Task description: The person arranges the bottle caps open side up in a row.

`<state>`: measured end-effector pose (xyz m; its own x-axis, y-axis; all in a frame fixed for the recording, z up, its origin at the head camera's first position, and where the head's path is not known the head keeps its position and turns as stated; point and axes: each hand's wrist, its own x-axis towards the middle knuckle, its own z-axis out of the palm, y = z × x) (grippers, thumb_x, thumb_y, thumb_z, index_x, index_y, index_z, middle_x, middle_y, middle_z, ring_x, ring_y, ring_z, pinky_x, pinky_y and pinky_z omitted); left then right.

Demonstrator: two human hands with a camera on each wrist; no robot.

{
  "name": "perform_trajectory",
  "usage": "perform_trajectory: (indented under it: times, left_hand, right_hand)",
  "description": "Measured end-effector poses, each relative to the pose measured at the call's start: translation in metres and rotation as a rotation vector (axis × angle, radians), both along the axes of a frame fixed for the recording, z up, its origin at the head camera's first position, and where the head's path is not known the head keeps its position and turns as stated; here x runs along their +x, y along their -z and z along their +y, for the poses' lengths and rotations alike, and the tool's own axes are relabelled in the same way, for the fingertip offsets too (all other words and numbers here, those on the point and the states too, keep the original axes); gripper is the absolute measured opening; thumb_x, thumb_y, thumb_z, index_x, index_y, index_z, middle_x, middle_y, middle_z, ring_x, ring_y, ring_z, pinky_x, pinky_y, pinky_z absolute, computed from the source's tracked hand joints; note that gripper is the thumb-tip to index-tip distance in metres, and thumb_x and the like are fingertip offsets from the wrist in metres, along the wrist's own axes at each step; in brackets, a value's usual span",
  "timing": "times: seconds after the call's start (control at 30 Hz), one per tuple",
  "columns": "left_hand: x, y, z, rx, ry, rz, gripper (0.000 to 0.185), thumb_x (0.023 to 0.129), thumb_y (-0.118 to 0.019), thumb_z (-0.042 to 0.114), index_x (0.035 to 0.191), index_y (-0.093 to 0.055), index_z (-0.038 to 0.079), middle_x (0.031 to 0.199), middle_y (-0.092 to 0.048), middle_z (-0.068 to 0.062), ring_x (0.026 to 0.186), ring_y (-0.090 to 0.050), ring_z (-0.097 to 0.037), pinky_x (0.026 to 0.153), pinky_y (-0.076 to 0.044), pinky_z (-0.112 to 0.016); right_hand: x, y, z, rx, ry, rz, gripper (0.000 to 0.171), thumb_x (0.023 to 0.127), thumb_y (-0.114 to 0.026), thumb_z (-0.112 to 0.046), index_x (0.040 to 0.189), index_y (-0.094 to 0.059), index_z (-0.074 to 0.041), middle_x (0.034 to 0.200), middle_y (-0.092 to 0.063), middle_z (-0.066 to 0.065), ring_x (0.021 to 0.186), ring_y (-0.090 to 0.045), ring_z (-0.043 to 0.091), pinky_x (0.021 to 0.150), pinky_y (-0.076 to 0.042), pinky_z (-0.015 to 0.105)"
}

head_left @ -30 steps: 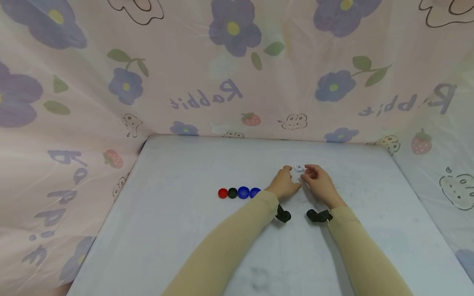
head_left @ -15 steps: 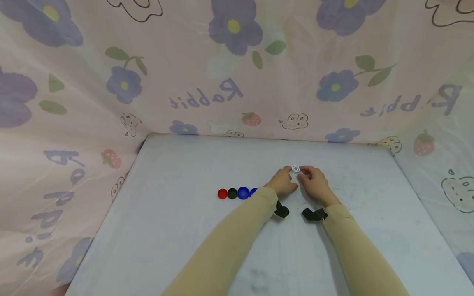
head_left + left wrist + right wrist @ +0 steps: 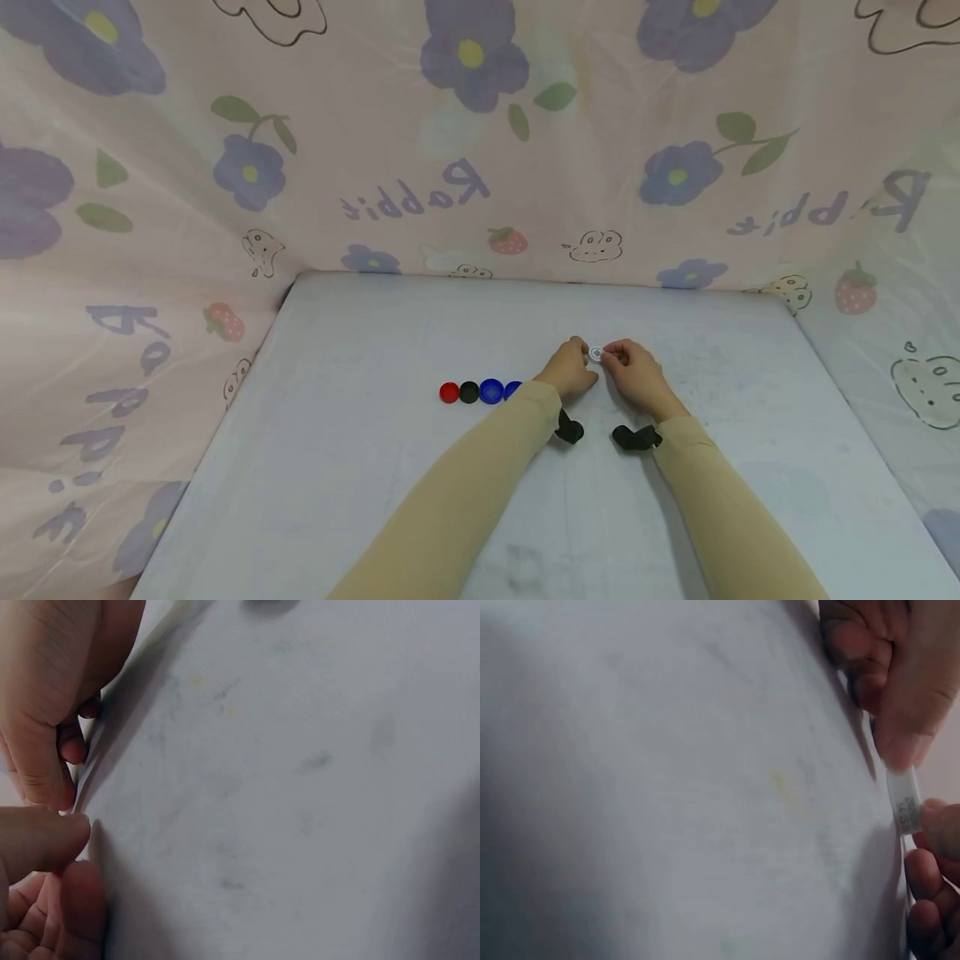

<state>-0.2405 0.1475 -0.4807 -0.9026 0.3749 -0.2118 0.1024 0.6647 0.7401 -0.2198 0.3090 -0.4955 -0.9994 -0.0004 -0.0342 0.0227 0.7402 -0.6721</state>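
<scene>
A small white bottle cap (image 3: 596, 354), round with a ring pattern, sits between my two hands. My right hand (image 3: 637, 375) pinches its right side with thumb and index finger. At its left side, the fingers of my left hand (image 3: 567, 371) grip the edge. The right wrist view shows the cap's side wall (image 3: 905, 802) with faint print, a thumb at each end. In the left wrist view, the fingertips of both hands meet at the left edge and hide the cap.
Left of my hands, a row of caps lies on the white table (image 3: 360, 467): a red cap (image 3: 449, 392), a black cap (image 3: 468, 392) and a blue cap (image 3: 491, 391). Another blue cap (image 3: 513, 390) is partly behind my left sleeve. A patterned curtain (image 3: 405, 125) surrounds the table.
The right hand has moved left and closed its fingers on the white cap. The cap has shifted slightly left and toward me, and its visible face looks different.
</scene>
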Motion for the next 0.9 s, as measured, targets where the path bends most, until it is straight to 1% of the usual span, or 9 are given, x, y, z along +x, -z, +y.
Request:
perform_trajectory:
  times: [0.13,0.27,0.33,0.4,0.5,0.57,0.67,0.77,0.9]
  left_hand:
    - [0.003,-0.003,-0.002,0.013,-0.029,0.005,0.038,0.087,-0.073,0.016,0.118,-0.052,0.006,0.093,-0.055,0.002,0.083,-0.053,-0.010,0.076,-0.045,-0.025]
    - [0.001,0.003,0.001,0.010,-0.063,0.074,0.036,0.085,-0.075,0.016,0.113,-0.055,0.005,0.088,-0.056,0.001,0.079,-0.053,-0.010,0.074,-0.045,-0.025]
    - [0.001,0.007,0.003,0.005,-0.080,0.116,0.033,0.085,-0.074,0.017,0.110,-0.058,0.005,0.087,-0.058,-0.001,0.078,-0.054,-0.011,0.073,-0.046,-0.025]
    - [0.001,0.008,0.005,0.006,-0.098,0.145,0.028,0.085,-0.073,0.018,0.106,-0.060,0.004,0.086,-0.059,-0.003,0.079,-0.055,-0.013,0.073,-0.046,-0.025]
    - [0.002,0.007,0.005,0.012,-0.120,0.163,0.021,0.088,-0.070,0.019,0.100,-0.062,0.004,0.088,-0.062,-0.005,0.081,-0.058,-0.014,0.074,-0.046,-0.026]
    - [0.003,0.005,0.004,0.023,-0.130,0.153,0.019,0.088,-0.070,0.019,0.098,-0.064,0.004,0.088,-0.064,-0.005,0.083,-0.059,-0.015,0.074,-0.047,-0.026]
    - [0.004,0.002,0.002,0.022,-0.131,0.130,0.021,0.089,-0.071,0.022,0.100,-0.065,0.006,0.090,-0.065,-0.003,0.087,-0.060,-0.014,0.077,-0.047,-0.026]
    - [0.005,0.000,0.000,0.009,-0.116,0.113,0.025,0.089,-0.072,0.026,0.103,-0.064,0.006,0.093,-0.065,-0.002,0.090,-0.060,-0.013,0.079,-0.047,-0.025]
    - [0.008,-0.004,-0.002,-0.027,-0.077,0.135,0.024,0.089,-0.072,0.024,0.102,-0.065,0.005,0.090,-0.065,-0.002,0.085,-0.060,-0.012,0.075,-0.047,-0.024]
  right_hand:
    - [0.002,-0.001,-0.001,0.005,-0.023,-0.012,0.031,0.100,-0.054,-0.029,0.119,-0.059,-0.005,0.101,-0.061,0.009,0.085,-0.051,0.025,0.085,-0.028,0.050]
    - [0.004,-0.003,-0.003,0.000,-0.042,0.002,0.031,0.100,-0.055,-0.026,0.120,-0.059,-0.003,0.103,-0.062,0.011,0.090,-0.052,0.027,0.089,-0.024,0.056]
    - [0.005,-0.004,-0.004,0.000,-0.045,0.005,0.031,0.100,-0.055,-0.026,0.120,-0.059,-0.003,0.102,-0.062,0.010,0.090,-0.052,0.027,0.088,-0.024,0.055]
    - [0.006,-0.005,-0.006,-0.001,-0.053,0.008,0.030,0.099,-0.056,-0.025,0.120,-0.060,-0.003,0.101,-0.062,0.010,0.089,-0.053,0.026,0.087,-0.028,0.052]
    - [0.008,-0.006,-0.008,-0.008,-0.067,-0.003,0.031,0.100,-0.055,-0.027,0.120,-0.060,-0.004,0.101,-0.061,0.011,0.089,-0.053,0.026,0.083,-0.035,0.045]
    - [0.009,-0.005,-0.009,-0.013,-0.073,-0.017,0.034,0.101,-0.053,-0.029,0.122,-0.059,-0.004,0.104,-0.059,0.011,0.092,-0.053,0.026,0.081,-0.040,0.043]
    - [0.010,-0.005,-0.009,-0.026,-0.075,-0.045,0.037,0.102,-0.050,-0.031,0.125,-0.057,-0.003,0.110,-0.058,0.013,0.099,-0.054,0.028,0.086,-0.041,0.045]
    - [0.013,-0.006,-0.010,-0.032,-0.078,-0.054,0.037,0.102,-0.049,-0.029,0.126,-0.055,-0.002,0.113,-0.057,0.015,0.104,-0.054,0.029,0.089,-0.042,0.047]
    - [0.017,-0.009,-0.015,-0.009,-0.095,-0.039,0.035,0.103,-0.048,-0.023,0.126,-0.056,0.002,0.114,-0.058,0.019,0.104,-0.055,0.032,0.090,-0.042,0.050]
